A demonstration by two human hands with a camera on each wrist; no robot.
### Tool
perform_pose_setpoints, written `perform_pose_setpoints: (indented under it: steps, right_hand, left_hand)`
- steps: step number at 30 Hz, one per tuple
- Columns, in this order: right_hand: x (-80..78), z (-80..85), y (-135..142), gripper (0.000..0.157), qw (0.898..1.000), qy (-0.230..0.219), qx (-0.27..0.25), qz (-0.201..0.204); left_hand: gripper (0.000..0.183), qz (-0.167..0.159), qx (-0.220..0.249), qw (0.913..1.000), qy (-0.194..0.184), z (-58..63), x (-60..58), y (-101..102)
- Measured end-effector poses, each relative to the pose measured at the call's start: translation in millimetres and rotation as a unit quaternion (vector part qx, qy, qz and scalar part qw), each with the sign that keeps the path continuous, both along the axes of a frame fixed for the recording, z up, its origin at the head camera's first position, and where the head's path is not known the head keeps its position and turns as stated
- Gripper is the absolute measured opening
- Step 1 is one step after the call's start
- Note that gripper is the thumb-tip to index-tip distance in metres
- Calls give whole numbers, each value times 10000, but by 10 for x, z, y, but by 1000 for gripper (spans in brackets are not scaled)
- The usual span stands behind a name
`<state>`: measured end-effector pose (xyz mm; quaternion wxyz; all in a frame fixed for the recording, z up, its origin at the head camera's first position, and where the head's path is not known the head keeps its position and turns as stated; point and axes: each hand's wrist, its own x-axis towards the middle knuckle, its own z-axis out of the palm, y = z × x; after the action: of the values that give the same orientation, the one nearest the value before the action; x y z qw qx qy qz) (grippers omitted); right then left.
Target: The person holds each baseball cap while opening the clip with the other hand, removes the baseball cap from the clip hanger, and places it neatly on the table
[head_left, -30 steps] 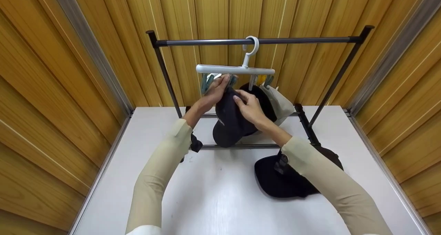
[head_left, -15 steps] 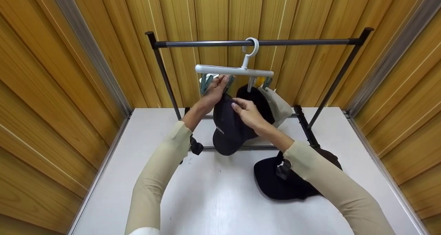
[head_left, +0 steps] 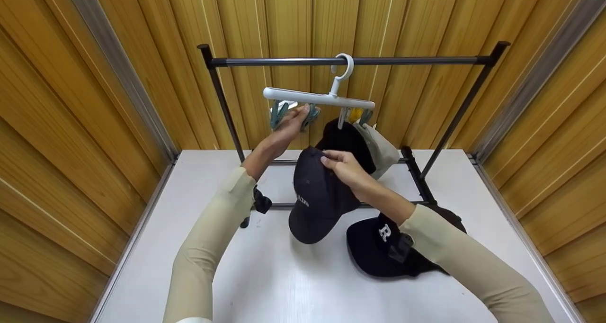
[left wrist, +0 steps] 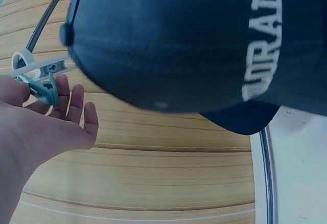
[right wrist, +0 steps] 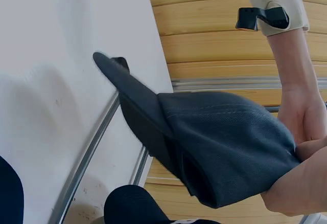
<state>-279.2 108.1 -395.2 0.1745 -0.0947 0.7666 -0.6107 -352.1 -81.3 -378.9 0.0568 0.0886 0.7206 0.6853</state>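
Observation:
My right hand (head_left: 349, 169) pinches a dark baseball cap (head_left: 312, 195) by its crown. The cap hangs brim down below the hanger, its white lettering showing in the left wrist view. Up at the white hanger (head_left: 317, 97), my left hand (head_left: 289, 124) holds a teal clip (left wrist: 42, 88) between thumb and fingers, the other fingers loosely bent. Another teal clip (head_left: 278, 114) hangs left of that hand. On the hanger's right half, a black cap (head_left: 348, 143) and a beige cap (head_left: 384, 148) hang from clips.
The hanger hooks over the top bar (head_left: 416, 61) of a dark metal rack. On the white floor (head_left: 284, 275), a black cap with a white R (head_left: 371, 247) lies under my right forearm. Wood-panelled walls (head_left: 61, 124) stand at the back and both sides.
My right hand has drawn the dark cap down and toward me, away from the hanger's clips. The left hand has stayed at the clip, and the hanger has tilted slightly.

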Motion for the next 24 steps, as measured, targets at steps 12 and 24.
perform_pose_setpoints:
  steps: [12,24]
  right_hand:
    - [37,-96,310,35,9957,-726,-568,30]
    - [106,-186,522,38,9933,-934,-641,236]
  left_hand:
    - [41,447,52,9984,349,-120,81,-395]
    - [43,1532,-2058,9523,1650,-398,532,-1121]
